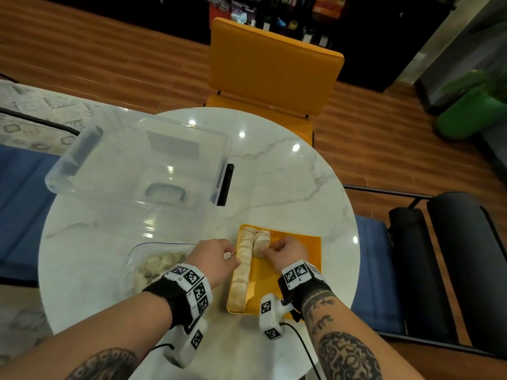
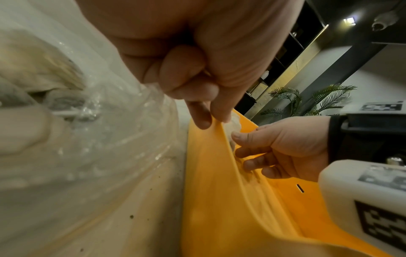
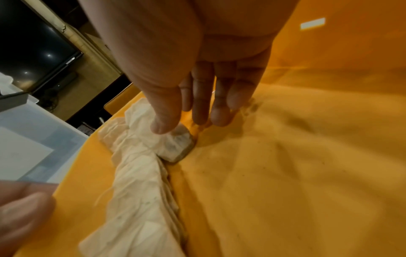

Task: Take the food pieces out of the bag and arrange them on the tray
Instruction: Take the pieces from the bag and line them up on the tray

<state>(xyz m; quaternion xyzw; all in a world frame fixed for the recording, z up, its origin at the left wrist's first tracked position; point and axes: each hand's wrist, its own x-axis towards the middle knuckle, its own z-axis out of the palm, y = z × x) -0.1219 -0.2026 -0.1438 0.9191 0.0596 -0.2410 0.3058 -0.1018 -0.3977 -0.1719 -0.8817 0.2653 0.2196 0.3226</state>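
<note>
The yellow tray point(image 1: 299, 242) lay on the white marble table point(image 1: 288, 182), and everything below is placed from it. Along the tray's left edge ran a full column of pale food pieces point(image 1: 242, 270), packed end to end from the far rim to the near one. Beside that column, at the tray's far end, a second column had only just been started, some two or three pieces long.

The right hand point(image 1: 285, 252) was over the tray's middle, its thumb and fingers closed lightly on the nearest piece point(image 3: 178, 146) of that second column, which already sat on the tray floor against the first column. The grip read as a loose pinch, the piece being seated rather than carried.

The left hand point(image 1: 212, 259) hung at the tray's left rim, between tray and bag. Its fingers were curled, the thumb and forefinger pressed together; the wrist view suggested they touched the rim, but whether they pinched anything could not be told.

The clear plastic bag point(image 1: 153, 259) lay on the table just left of the tray, with a good heap of pieces inside. A clear plastic bin point(image 1: 142, 160) stood beyond the tray, to the far left.

By my judgement the work was under halfway: one column done, a second begun, most of the tray floor bare.
</note>
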